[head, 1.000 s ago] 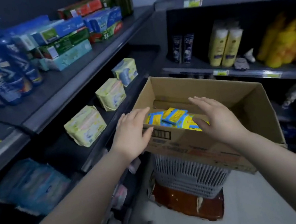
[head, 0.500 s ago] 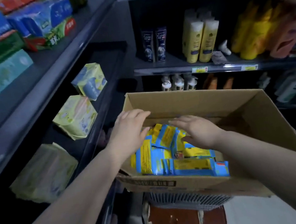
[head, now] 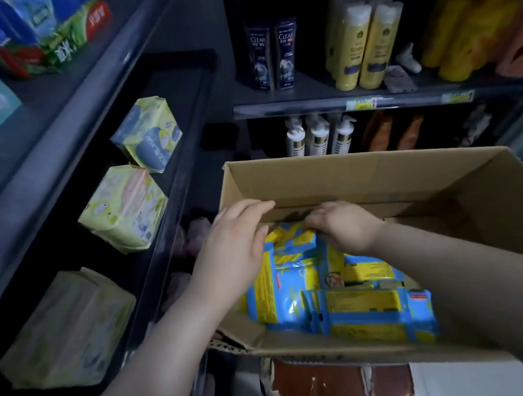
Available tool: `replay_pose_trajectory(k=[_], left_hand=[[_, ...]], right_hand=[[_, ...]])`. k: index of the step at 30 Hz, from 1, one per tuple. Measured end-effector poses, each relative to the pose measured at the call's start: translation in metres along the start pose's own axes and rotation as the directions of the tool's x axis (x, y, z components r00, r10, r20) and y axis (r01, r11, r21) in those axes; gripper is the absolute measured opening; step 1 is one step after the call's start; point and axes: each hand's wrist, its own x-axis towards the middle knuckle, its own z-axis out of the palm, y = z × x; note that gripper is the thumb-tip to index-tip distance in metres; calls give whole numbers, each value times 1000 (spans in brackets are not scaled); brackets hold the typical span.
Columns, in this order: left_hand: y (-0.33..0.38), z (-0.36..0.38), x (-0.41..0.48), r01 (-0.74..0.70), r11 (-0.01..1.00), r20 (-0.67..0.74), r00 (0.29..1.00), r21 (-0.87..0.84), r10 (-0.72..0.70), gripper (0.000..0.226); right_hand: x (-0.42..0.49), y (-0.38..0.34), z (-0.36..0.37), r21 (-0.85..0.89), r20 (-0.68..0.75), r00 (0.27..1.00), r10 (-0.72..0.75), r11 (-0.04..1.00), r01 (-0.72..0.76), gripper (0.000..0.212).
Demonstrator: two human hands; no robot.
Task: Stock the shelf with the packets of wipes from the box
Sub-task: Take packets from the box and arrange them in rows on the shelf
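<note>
Since the soft, light, slick-looking packets of wipes are probably favouring a pinch across both faces, the left hand is lying flat-fingered over them, the hold of the right hand being indeterminate.

Blue/yellow wipes pkts piled in open cardboard box; dark shelf just left

"CLEAR" on both dark bottles, far shelf. Blue-yellow packets, left-shelf packs, price tags: print too blurred to read.
</note>
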Motion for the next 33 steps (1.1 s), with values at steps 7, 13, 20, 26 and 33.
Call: replay_pose_trajectory(k=[7,13,20,26,33], left_hand=[[15,-5,27,212,955,213,963,-208,-167,47],[15,16,40,260,917,342,928,-303,-150,18],[11,13,43,239,951,-94,961,-196,-261,19],[7,15,42,206,955,-135,962,-214,-238,19],[5,16,43,200,958,-147,962,-205,-232,19]], right_hand=[[-42,-15,-68,774,-20,961,275,613,-159,14],[-52,-31,-69,869,-1,956,293,474,-145,13],[-39,-1,-18,301,65,909,412,860,-412,53],[-16,-1,18,13,345,868,358,923,-385,81],[4,6,11,159,304,790,533,789,-594,51]])
